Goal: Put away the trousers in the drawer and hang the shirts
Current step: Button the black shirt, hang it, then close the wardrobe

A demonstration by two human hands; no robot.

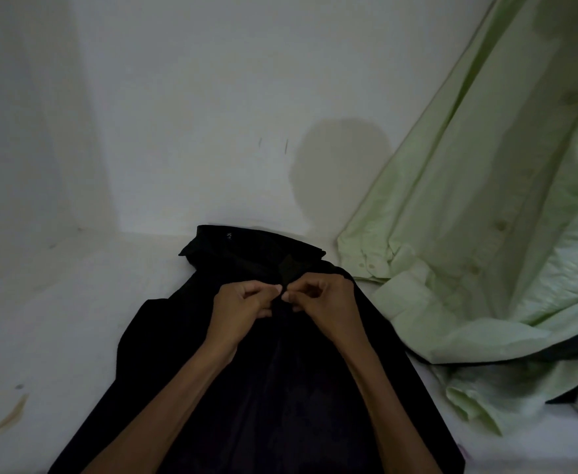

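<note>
A black long-bodied cloth shirt (pixel 164 354) lies flat on its back on a white flat surface (pixel 75 319). Its folded collar (pixel 246 244) points at the far edge, close to the white back wall (pixel 195 131), and its body runs down to the near edge and out of view. The cloth is very dark and matt, so seams and buttons are hard to make out. A small pale mark shows at the collar's back.

Both hands meet on the shirt's front strip just below the collar. The left hand (pixel 243 306) has its fingers curled and pinches the cloth between thumb and forefinger. The right hand (pixel 325 302) does the same from the other side, and the two sets of fingertips almost touch. What they pinch beyond the cloth itself is too dark to tell.

Toward the right edge a pale green, thin, creased button-up shirt (pixel 468 200) comes down from above. Its lower part and a buttoned cuff (pixel 407 292) rest on the surface, just beside the black shirt's right shoulder.

A round grey shadow (pixel 342 165) falls on the back wall. A brownish smear (pixel 7 419) marks the surface near its near-left corner.
</note>
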